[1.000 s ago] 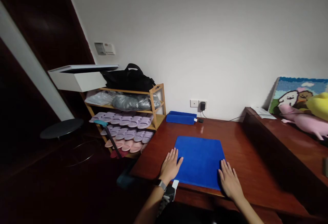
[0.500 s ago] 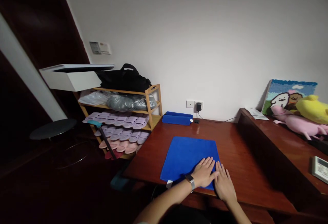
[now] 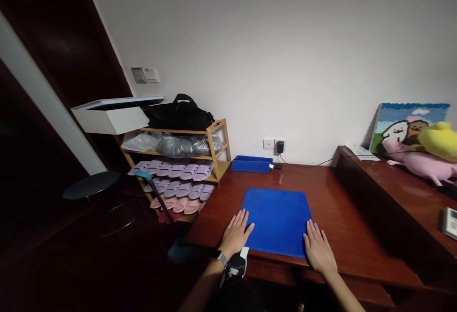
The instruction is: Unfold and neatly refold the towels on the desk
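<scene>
A blue cloth [image 3: 278, 221] lies spread flat near the front edge of the reddish-brown wooden table [image 3: 332, 207], with a white tag [image 3: 244, 252] at its near left corner. My left hand [image 3: 235, 231] rests flat over the cloth's left edge, fingers stretched and thumb apart. On the opposite edge, my right hand [image 3: 319, 247] lies palm down, its fingers extended. Neither hand grips anything. Against the wall sits a second blue cloth [image 3: 252, 164], folded, with a small white tag.
Left of the table stands a wooden shoe rack [image 3: 217, 152] with rows of slippers [image 3: 183, 171], a black bag [image 3: 182, 113] and a white box [image 3: 112, 119]. A black plug [image 3: 280, 147] trails a cable rightward. Plush toys [image 3: 421, 164] lie on the raised right ledge. A round stool [image 3: 91, 185] stands far left.
My left hand went across the cloth to beside my right hand, then came back to the left edge. My right hand stayed at the right edge. The camera view shifted slightly.
</scene>
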A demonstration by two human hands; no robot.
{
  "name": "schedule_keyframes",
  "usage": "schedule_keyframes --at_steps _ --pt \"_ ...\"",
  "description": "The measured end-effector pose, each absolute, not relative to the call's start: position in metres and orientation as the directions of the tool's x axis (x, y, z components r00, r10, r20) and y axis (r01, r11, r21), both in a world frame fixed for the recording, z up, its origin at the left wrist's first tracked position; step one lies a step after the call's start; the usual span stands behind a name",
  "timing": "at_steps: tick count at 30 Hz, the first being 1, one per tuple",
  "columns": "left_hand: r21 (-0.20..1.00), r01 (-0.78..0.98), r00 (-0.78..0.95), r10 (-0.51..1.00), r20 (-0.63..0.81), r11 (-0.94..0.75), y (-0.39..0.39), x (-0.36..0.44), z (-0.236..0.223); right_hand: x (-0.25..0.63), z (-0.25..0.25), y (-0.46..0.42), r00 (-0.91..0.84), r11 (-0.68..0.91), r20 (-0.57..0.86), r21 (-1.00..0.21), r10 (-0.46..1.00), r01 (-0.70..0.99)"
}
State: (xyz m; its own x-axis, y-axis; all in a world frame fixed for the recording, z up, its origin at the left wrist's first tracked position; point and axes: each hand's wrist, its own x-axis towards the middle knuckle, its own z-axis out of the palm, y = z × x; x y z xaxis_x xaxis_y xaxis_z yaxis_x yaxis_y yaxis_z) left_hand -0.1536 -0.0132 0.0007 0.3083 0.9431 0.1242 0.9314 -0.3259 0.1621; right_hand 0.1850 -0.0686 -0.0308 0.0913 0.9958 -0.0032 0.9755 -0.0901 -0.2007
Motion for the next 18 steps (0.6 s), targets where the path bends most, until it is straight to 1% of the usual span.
schedule_keyframes --at_steps 6,10,14,18 --pt "0.152 0.933 0.295 0.937 0.189 -0.325 -0.011 -0.160 -0.012 0.181 -0.024 -0.072 0.100 -0.099 -0.001 -0.182 0.995 0.978" --pt "0.157 0.933 0.294 0.936 0.195 -0.325 -0.011 -0.160 -0.013 0.182 -0.022 -0.073 0.101 -0.097 0.014 -0.186 0.995 0.978" --pt "0.147 0.931 0.312 0.937 0.160 -0.335 -0.011 -0.162 -0.011 0.181 -0.020 -0.073 0.077 -0.076 0.000 -0.171 0.997 0.982" --pt "0.107 0.935 0.331 0.940 0.085 -0.339 -0.008 -0.164 -0.002 0.181 -0.018 -0.073 0.068 -0.065 0.006 -0.202 0.998 0.977"
